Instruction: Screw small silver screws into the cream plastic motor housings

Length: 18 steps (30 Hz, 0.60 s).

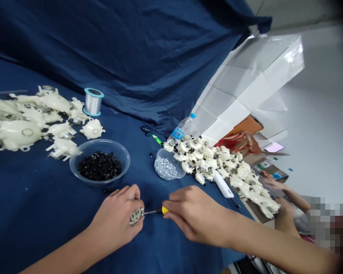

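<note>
My left hand [118, 215] is closed round a small cream plastic part [135, 215], pressing it on the blue cloth. My right hand [193, 213] is wrapped round a yellow-handled screwdriver [157, 211]. The screwdriver's metal tip touches the part from the right. Just beyond my hands stands a clear bowl of small black pieces [99, 165]. To its right is a smaller clear bowl of silver screws [168, 167].
Cream plastic shells [31, 121] lie in a heap at the left, with a spool of clear thread [93, 101] behind them. Another heap of cream parts [225, 163] and a water bottle [180, 130] lie at the right. Another person's hands [282, 201] work at the right edge.
</note>
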{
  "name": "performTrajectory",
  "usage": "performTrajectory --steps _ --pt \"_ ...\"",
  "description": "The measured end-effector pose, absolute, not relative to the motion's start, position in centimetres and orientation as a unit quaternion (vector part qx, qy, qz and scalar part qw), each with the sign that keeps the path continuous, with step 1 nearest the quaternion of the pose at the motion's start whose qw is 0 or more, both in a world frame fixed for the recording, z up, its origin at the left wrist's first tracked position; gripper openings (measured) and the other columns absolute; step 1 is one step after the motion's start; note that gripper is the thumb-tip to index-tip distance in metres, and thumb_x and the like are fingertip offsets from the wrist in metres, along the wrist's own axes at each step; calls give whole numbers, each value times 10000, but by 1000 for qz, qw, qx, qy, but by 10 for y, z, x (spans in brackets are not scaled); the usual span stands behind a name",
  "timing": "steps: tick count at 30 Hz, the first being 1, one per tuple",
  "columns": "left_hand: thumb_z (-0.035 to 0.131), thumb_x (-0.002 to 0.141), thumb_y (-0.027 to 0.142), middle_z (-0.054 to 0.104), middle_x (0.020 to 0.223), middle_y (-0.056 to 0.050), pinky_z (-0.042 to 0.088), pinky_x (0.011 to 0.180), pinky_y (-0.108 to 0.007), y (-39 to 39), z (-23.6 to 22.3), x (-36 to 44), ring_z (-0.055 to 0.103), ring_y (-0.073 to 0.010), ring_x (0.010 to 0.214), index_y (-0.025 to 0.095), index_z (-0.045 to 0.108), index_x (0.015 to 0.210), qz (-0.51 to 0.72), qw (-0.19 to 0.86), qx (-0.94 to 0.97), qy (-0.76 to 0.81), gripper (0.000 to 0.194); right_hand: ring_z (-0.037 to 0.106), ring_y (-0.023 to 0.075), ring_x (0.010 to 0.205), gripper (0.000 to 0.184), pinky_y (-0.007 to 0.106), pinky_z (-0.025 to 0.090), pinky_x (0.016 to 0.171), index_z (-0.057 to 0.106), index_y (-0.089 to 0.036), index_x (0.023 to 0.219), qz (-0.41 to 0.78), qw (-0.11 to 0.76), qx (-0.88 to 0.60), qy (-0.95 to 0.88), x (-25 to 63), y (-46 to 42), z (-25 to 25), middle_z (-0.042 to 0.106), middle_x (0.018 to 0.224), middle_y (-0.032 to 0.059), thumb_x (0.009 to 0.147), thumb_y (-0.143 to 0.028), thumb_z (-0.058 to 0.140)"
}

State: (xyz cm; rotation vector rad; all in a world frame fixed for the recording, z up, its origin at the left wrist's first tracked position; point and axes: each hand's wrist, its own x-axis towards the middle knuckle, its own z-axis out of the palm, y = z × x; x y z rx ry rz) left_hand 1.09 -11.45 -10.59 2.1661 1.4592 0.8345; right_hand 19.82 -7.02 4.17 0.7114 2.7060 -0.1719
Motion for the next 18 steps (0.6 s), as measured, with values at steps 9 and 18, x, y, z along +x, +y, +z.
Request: performTrajectory --steps 9,18 --pt "541 844 189 557 952 -16 465 725 -339 -115 -107 12 591 -193 852 219 639 763 302 201 775 517 130 463 98 536 195 250 369 557 793 -159 800 -215 146 442 859 186 -58 40 640 606 18 841 -184 605" --pt "523 877 205 561 986 -24 482 736 -346 -114 -106 12 611 -192 851 237 667 818 288 181 786 515 159 601 127 653 293 211 416 532 759 -160 909 -232 148 475 836 186 -48 43 695 783 24 686 -343 811"
